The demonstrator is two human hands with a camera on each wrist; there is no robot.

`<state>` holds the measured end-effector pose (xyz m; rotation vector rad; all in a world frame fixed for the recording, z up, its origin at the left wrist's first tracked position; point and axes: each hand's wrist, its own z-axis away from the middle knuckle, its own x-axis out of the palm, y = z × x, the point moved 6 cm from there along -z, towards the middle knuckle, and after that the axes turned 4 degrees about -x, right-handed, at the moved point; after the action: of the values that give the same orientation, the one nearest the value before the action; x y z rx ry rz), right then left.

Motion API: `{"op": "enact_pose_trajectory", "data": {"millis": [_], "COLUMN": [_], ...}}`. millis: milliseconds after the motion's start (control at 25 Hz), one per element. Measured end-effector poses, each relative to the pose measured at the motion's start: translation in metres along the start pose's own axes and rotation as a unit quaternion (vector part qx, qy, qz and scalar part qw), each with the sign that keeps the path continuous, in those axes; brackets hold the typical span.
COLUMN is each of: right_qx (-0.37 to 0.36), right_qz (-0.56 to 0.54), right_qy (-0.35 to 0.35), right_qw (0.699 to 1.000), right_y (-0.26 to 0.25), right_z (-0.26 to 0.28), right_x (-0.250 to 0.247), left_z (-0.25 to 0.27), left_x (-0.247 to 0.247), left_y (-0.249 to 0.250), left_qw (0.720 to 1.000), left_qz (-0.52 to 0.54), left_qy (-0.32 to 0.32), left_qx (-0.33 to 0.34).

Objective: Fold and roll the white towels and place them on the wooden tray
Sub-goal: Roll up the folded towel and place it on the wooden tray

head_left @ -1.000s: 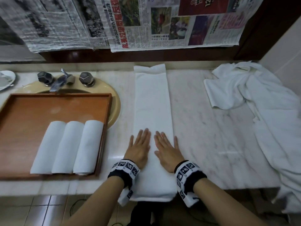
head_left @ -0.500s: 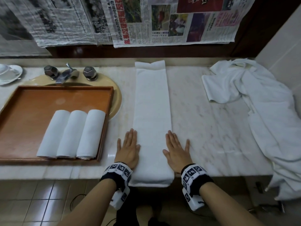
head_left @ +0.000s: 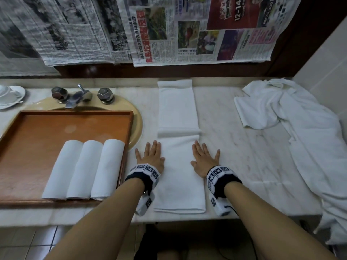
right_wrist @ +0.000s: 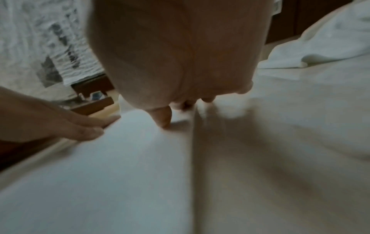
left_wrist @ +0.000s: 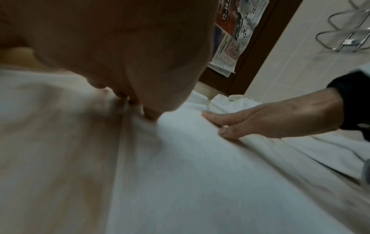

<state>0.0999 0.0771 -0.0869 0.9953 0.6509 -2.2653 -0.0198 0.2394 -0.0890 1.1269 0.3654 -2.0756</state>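
A long folded white towel (head_left: 177, 109) lies lengthwise on the marble counter (head_left: 244, 166), with a raised crease across it just past my fingertips. My left hand (head_left: 150, 156) lies flat on its left edge and my right hand (head_left: 204, 158) flat on its right edge, fingers straight, holding nothing. The left wrist view shows the towel (left_wrist: 200, 174) with my right hand (left_wrist: 270, 120) resting on its edge. In the right wrist view my left hand (right_wrist: 50, 123) rests at the towel (right_wrist: 100, 174). Three rolled white towels (head_left: 84, 169) lie side by side in the wooden tray (head_left: 37, 132).
The tray sits over a beige sink (head_left: 137, 124) with a chrome tap (head_left: 77, 96). A heap of loose white towels (head_left: 300, 132) covers the counter's right end. A white dish (head_left: 11, 96) stands far left. Newspapers (head_left: 169, 29) hang on the back wall.
My hands slid apart from the towel's middle to its two side edges. The towel's near end came up onto the counter, and a crease rose across the towel.
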Motion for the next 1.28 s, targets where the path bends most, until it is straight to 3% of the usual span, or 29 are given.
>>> {"op": "enact_pose_trajectory", "data": {"millis": [80,200,240,400,440,560,640,760,960,1080,1200,1280], "right_qx": [-0.012,-0.108,-0.110,0.048,0.059,-0.048,-0.099,-0.086,-0.081,-0.048,0.049,0.029], "right_qz": [-0.013,0.047,0.051,-0.016,-0.030,0.004,0.042,0.063,0.068,0.060,0.013,0.001], "right_qy": [0.004,0.028,0.031,0.038,0.044,0.075,0.093,0.155,0.170,0.155,0.129,0.114], "right_qw": [1.000,0.993,0.992,0.998,0.997,0.996,0.990,0.982,0.980,0.985,0.990,0.993], "right_y": [-0.016,-0.043,-0.038,0.019,0.016,-0.035,-0.049,-0.027,-0.022,-0.009,0.011,0.007], "right_z": [0.004,0.032,0.041,0.045,0.044,0.052,0.060,0.063,0.065,0.067,0.059,0.051], "right_x": [-0.006,0.032,0.042,0.041,0.037,0.052,0.075,0.084,0.085,0.083,0.063,0.045], "left_z": [0.005,0.047,0.058,0.048,0.048,0.068,0.079,0.076,0.074,0.077,0.067,0.058], "left_x": [-0.010,0.024,0.037,0.042,0.036,0.051,0.073,0.081,0.079,0.080,0.057,0.037], "left_y": [0.010,0.028,0.021,-0.031,-0.027,0.022,0.030,0.010,0.001,-0.012,-0.006,0.021], "left_qw": [1.000,0.986,0.983,0.997,0.996,0.985,0.982,0.982,0.982,0.989,0.989,0.984], "left_qz": [0.010,-0.011,-0.011,0.042,0.052,0.036,0.010,-0.003,0.013,0.027,0.131,0.160], "left_qy": [0.017,0.057,0.056,0.056,0.065,0.069,0.087,0.132,0.148,0.124,0.073,0.074], "left_qx": [0.013,0.155,0.172,0.037,0.039,0.153,0.169,0.136,0.119,0.079,-0.014,0.024]}}
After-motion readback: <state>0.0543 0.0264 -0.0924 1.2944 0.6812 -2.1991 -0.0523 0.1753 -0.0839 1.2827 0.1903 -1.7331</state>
